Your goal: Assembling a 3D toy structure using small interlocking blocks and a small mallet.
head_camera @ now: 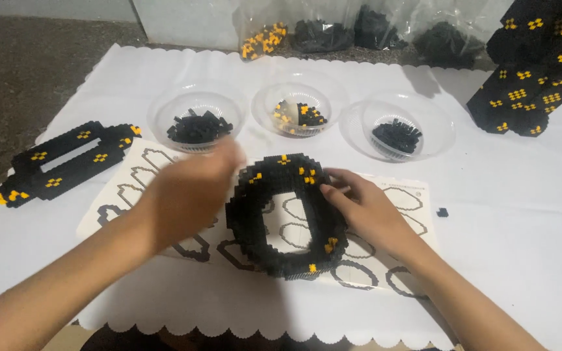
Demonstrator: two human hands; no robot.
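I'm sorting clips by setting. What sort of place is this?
Probably a home hobby table set up for building with small bricks: a white scallop-edged cover, three clear bowls of black and yellow pieces, and a printed outline sheet under the ring-shaped black model.

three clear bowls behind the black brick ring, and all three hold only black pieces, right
Not quite. The head view shows three clear bowls behind the black brick ring, but the middle bowl holds black and yellow pieces mixed; only the outer two hold black alone.
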